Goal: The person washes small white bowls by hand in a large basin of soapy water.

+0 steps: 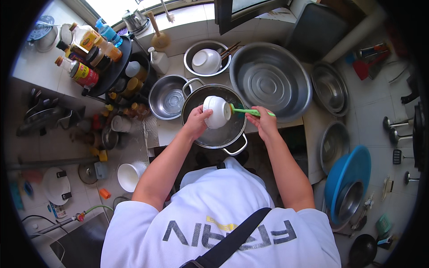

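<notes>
A white bowl (pixel 214 117) is tilted on its side in my left hand (pixel 197 124), its footed base turned to the right. My right hand (pixel 263 122) grips the green handle of a brush (pixel 248 111), whose head is against or close to the bowl's base. Both are above a large steel pot (pixel 231 135) with two loop handles. The pot's inside is partly covered by the bowl and my left hand, and I cannot tell what is in it.
Behind the pot are a small steel basin (pixel 167 97), a steel bowl (pixel 191 68) holding a white bowl (pixel 205 61) and chopsticks (pixel 230 48), and a wide steel basin (pixel 269 82). Condiment bottles crowd a round black rack (pixel 117 70) at left. A blue basin (pixel 353 177) leans at right.
</notes>
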The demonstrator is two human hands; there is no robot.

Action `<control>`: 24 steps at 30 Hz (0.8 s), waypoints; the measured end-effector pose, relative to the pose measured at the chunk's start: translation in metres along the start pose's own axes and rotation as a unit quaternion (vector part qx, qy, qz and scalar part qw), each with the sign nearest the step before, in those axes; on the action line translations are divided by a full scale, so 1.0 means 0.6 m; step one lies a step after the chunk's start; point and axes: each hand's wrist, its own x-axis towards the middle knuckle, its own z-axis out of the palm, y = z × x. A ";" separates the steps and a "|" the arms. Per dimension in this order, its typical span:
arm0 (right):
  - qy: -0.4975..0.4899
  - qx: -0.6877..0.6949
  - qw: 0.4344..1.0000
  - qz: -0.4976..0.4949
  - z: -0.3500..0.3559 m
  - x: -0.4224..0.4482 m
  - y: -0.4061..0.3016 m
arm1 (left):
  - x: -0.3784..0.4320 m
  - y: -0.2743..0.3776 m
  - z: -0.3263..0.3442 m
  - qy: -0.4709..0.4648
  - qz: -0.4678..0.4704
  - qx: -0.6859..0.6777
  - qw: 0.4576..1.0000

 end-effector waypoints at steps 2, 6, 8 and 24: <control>0.007 0.010 1.000 0.010 0.003 -0.010 0.002 | 0.004 -0.014 0.014 0.069 0.025 -0.080 0.994; 0.032 0.022 0.999 0.007 0.004 -0.045 0.018 | 0.031 -0.041 0.071 0.213 0.085 -0.153 0.961; 0.039 0.023 0.999 -0.008 0.016 -0.075 0.043 | 0.043 -0.057 0.085 0.285 0.102 -0.119 0.946; -0.109 -0.351 0.815 -0.449 0.131 -0.098 0.036 | 0.047 -0.060 -0.001 0.319 0.090 0.393 0.858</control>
